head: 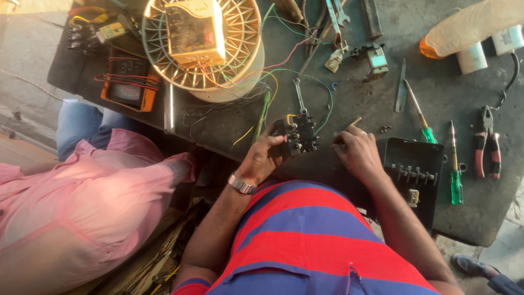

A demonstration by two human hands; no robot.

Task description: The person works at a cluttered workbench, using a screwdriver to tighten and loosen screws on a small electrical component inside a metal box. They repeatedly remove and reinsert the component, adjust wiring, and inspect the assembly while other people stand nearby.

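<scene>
Covering the whole scene is a dark, grimy tabletop (pixel 376 104) strewn with wires and tools, a person in pink seated at its left edge; the left hand (pixel 266 155), wristwatch on, grips a black switch block (pixel 297 135) near the front edge, fingers curled around its side; the right hand (pixel 357 150) rests just beside it, fingertips pinched on something too small to tell; a yellow boxy unit (pixel 194 33) sits inside a cream fan guard (pixel 240 49) at the far side; green-handled screwdrivers (pixel 456 183) and red pliers (pixel 487 147) lie right.
</scene>
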